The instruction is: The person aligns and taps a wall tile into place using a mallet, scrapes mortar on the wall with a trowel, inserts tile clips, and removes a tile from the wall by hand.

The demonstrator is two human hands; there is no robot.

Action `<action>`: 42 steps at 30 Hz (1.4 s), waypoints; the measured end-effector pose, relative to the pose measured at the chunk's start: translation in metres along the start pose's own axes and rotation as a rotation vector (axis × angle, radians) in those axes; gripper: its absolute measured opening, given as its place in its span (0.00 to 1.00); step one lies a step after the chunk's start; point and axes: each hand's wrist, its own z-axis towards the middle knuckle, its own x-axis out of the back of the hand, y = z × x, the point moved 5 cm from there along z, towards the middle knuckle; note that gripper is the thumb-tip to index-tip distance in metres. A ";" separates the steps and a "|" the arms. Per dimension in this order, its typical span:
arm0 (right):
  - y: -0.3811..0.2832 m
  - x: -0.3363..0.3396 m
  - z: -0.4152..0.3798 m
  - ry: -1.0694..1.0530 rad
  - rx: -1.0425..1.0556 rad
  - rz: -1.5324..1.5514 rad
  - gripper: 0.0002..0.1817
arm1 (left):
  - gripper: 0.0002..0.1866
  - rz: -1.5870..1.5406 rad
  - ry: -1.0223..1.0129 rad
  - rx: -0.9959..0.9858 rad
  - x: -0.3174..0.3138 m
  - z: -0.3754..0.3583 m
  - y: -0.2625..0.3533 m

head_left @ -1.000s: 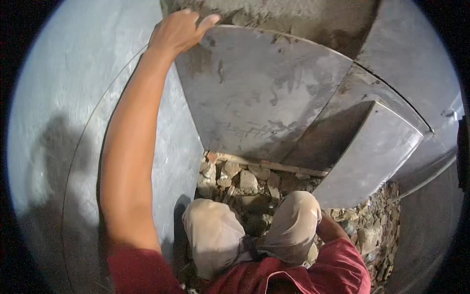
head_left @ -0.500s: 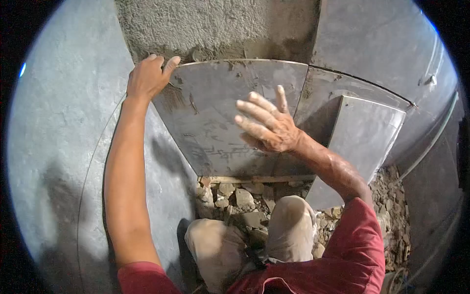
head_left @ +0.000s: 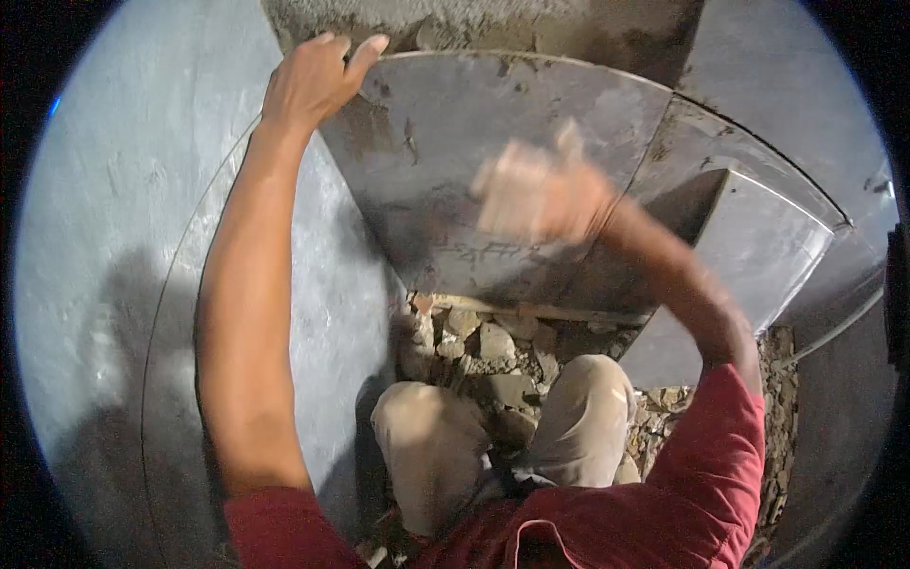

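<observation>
My left hand (head_left: 316, 81) lies at the upper left corner of a large grey tile (head_left: 431, 190). Its thumb is stretched apart from the fingers, with the tips right at the tile's top edge. In front of the tile face hovers my right hand (head_left: 550, 194), blurred by motion, thumb up and fingers extended, holding nothing. Smears of mortar mark the tile, and its lower edge stands above a thin wooden strip (head_left: 464, 302).
A smaller loose grey tile (head_left: 763, 237) leans at the right. Large grey panels flank both sides, the left panel (head_left: 123, 218) beside my arm. Rough mortar (head_left: 455, 21) shows above the tile. Broken stones (head_left: 498, 341) lie around my knees (head_left: 583, 408).
The view has shifted, so the tile and left hand sit higher and further right. My right hand has moved quickly before the tile. My left hand stays at the tile's corner.
</observation>
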 end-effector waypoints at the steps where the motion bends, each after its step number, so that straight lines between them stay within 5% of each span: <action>1: 0.022 -0.013 -0.004 -0.081 -0.137 -0.106 0.30 | 0.40 0.003 0.000 0.003 -0.001 0.000 0.000; 4: 0.006 -0.007 -0.001 0.258 -0.033 0.085 0.31 | 0.36 -0.009 -0.036 0.021 0.008 -0.007 0.013; 6: -0.023 0.018 0.006 0.156 0.107 0.059 0.31 | 0.32 -0.059 0.055 0.003 0.021 -0.001 0.018; 9: 0.011 0.009 0.003 0.037 0.002 -0.082 0.31 | 0.32 -0.035 0.056 -0.029 0.014 0.000 0.015; 11: 0.025 0.011 0.005 0.190 -0.101 -0.035 0.33 | 0.32 -0.037 0.068 -0.037 0.015 -0.001 0.015; 15: -0.012 0.042 0.012 0.396 0.083 0.117 0.35 | 0.32 -0.035 0.083 -0.010 0.017 -0.001 0.014; 19: 0.034 0.025 0.007 0.236 -0.186 0.015 0.36 | 0.32 -0.054 0.089 -0.025 0.019 0.000 0.013; 26: 0.037 0.035 0.009 0.277 0.034 -0.287 0.39 | 0.34 -0.051 0.070 -0.010 0.018 0.001 0.014; 29: 0.006 0.041 0.017 0.372 0.014 0.045 0.35 | 0.34 -0.050 0.049 0.035 0.017 0.000 0.012; 32: 0.052 0.030 0.007 0.457 -0.304 0.142 0.34 | 0.34 -0.058 0.047 0.010 0.016 0.000 0.013; 33: 0.043 0.030 0.007 0.314 -0.124 -0.085 0.33 | 0.34 -0.050 0.054 0.023 0.018 0.001 0.012; 37: 0.031 0.021 0.016 0.472 0.082 -0.336 0.33 | 0.32 -0.059 0.077 0.029 0.021 0.007 0.009; 41: 0.046 0.033 0.012 0.274 -0.256 -0.060 0.32 | 0.31 -0.084 0.058 0.032 0.022 0.000 0.014; 42: 0.021 0.044 0.010 0.332 -0.188 0.016 0.33 | 0.31 -0.090 0.044 0.036 0.021 -0.002 0.016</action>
